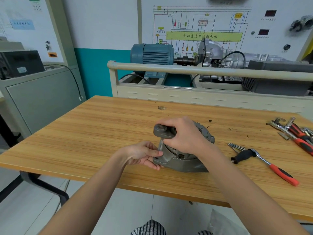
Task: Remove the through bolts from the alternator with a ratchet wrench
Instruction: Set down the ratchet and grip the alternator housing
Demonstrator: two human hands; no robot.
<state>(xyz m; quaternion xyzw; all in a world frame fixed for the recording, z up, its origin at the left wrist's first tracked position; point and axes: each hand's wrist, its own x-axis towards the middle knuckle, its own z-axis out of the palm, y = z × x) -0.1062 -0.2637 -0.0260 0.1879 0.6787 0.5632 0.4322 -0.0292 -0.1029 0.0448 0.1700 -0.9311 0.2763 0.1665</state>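
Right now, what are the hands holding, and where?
Both hold the alternator: right hand grips its upper mounting lug, left hand pinches its lower lug.

Wooden table [101, 133]: grey alternator [179, 160] at centre, right hand [183, 134] gripping its upper lug, left hand [144, 155] pinching its lower lug. Ratchet wrench [271, 165], red handle, lying to the right, untouched. Loose bolts [236, 147] beside it. Further tools [294, 133] at far right edge.
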